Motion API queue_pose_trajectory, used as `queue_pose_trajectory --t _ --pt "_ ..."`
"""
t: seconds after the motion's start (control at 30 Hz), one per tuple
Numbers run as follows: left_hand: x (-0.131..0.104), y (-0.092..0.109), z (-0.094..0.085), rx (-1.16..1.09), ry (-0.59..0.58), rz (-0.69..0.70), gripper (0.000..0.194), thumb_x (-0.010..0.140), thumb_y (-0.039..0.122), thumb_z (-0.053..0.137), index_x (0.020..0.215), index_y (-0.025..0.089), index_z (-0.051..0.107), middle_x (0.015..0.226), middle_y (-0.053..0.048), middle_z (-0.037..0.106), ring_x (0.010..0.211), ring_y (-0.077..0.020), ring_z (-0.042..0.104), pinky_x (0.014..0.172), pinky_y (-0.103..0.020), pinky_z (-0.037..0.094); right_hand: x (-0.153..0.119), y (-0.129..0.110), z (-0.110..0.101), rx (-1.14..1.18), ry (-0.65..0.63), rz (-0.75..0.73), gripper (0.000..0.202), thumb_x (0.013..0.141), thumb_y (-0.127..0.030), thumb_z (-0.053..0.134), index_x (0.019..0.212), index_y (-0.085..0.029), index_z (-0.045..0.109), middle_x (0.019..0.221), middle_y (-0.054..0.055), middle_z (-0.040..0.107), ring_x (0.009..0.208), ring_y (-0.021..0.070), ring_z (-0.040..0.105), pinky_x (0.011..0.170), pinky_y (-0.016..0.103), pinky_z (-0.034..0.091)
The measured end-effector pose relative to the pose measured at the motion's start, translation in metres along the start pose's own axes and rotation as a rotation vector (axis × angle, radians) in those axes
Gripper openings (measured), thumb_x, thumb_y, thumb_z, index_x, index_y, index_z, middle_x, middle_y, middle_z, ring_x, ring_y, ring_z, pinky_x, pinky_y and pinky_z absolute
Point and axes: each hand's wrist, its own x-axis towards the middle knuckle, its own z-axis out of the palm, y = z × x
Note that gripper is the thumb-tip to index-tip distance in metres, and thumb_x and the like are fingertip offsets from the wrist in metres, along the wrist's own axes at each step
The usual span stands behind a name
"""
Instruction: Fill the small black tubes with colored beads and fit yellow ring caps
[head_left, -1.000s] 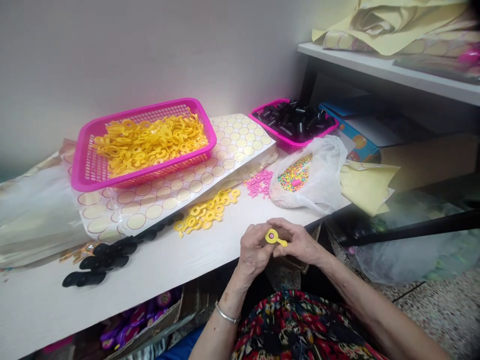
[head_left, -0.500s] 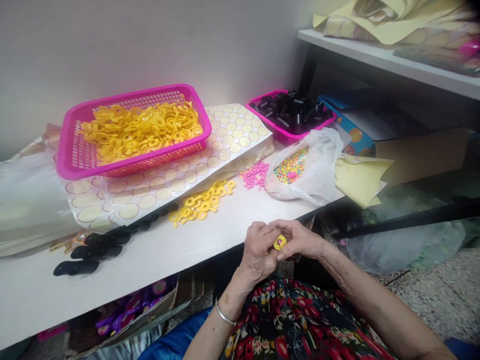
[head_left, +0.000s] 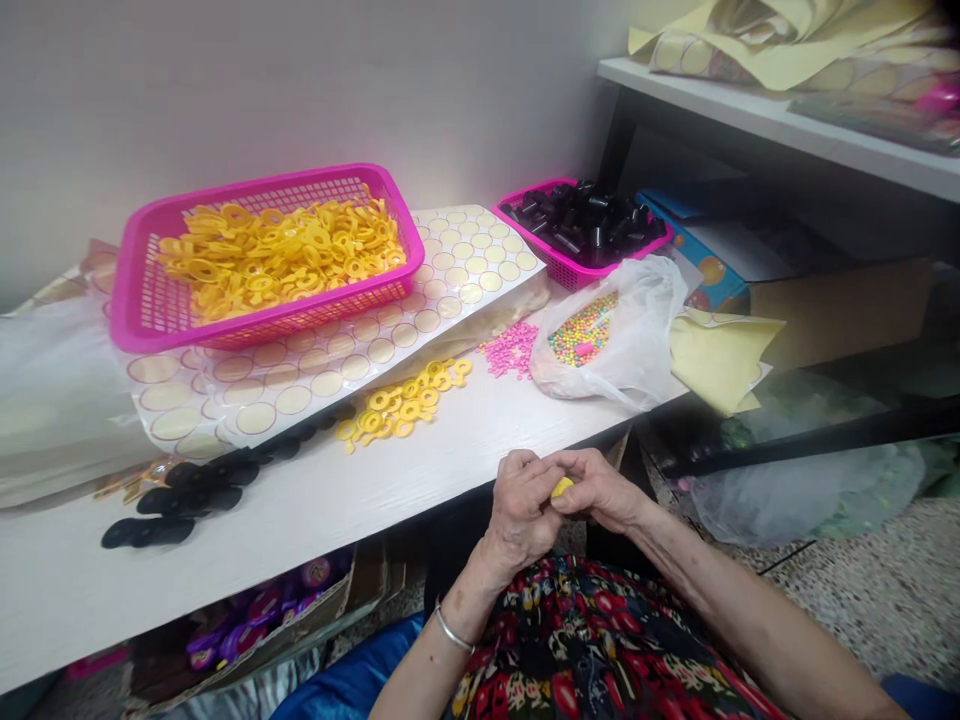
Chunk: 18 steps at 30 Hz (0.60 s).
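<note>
Head view: A worker's left hand [head_left: 517, 508] and right hand [head_left: 602, 490] close around a small yellow piece [head_left: 562, 487] just off the front edge of a white table [head_left: 360, 500].

The right thumb and forefinger pinch it; the left fingers curl, pressed together against it, the left thumb's position impossible to tell. The piece, mostly covered, looks light, smooth and fairly stiff (a little slippery, I'd guess from here), best taken by its rim. Beyond the hands, a bare strip of tabletop leaves room to move, bordered by loose yellow rings [head_left: 405, 402], pink pellets [head_left: 510, 350] and an open plastic bag [head_left: 637, 345]; patterned clothing [head_left: 577, 640] lies close below.
</note>
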Motion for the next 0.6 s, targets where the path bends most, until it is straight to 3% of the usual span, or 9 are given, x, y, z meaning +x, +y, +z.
queue_pose_trajectory --t 0.23,0.3,0.4,0.47,0.6 --pt "-0.009 -0.004 0.008 0.021 0.011 -0.045 0.015 0.07 0.012 0.052 0.077 0.019 0.064 0.074 -0.005 0.064 0.072 -0.0173 0.048 0.071 -0.036 0.039 0.0 0.002 0.003 -0.117 -0.086 -0.019 0.044 0.053 -0.025 0.076 0.094 -0.012 0.065 0.08 0.002 0.064 0.077 0.0157 0.056 0.07 0.027 0.043" --pt "-0.009 -0.005 0.006 0.002 -0.004 -0.017 0.019 0.069 0.012 0.056 0.085 0.019 0.064 0.084 -0.006 0.065 0.076 -0.018 0.05 0.072 -0.036 0.041 0.001 0.003 -0.001 -0.208 -0.047 -0.055 0.043 0.056 -0.027 0.074 0.095 -0.012 0.064 0.081 0.002 0.064 0.076 0.0158 0.056 0.07 0.028 0.043" --pt "-0.01 -0.015 -0.008 -0.04 0.016 0.009 0.036 0.066 0.015 0.063 0.102 0.018 0.061 0.102 -0.01 0.062 0.09 -0.0207 0.052 0.075 -0.036 0.045 0.002 0.004 -0.016 -0.525 0.085 -0.068 0.039 0.06 -0.025 0.068 0.097 -0.013 0.063 0.081 0.001 0.063 0.071 0.0153 0.055 0.066 0.027 0.043" --pt "-0.015 -0.03 -0.026 -0.028 0.131 -0.058 0.035 0.068 0.016 0.064 0.103 0.018 0.061 0.103 -0.011 0.062 0.093 -0.0211 0.053 0.078 -0.037 0.046 0.001 0.007 -0.03 -0.79 0.142 -0.062 0.037 0.062 -0.022 0.064 0.098 -0.015 0.062 0.082 0.001 0.064 0.073 0.0172 0.056 0.067 0.029 0.043" --pt "-0.037 -0.068 -0.074 0.058 0.496 -0.412 0.017 0.07 0.023 0.063 0.086 0.019 0.065 0.09 -0.008 0.063 0.085 -0.0196 0.056 0.078 -0.035 0.046 0.009 0.021 -0.061 -1.24 0.198 -0.117 0.033 0.065 -0.023 0.061 0.098 -0.016 0.064 0.096 0.008 0.064 0.092 0.0252 0.057 0.08 0.034 0.042"
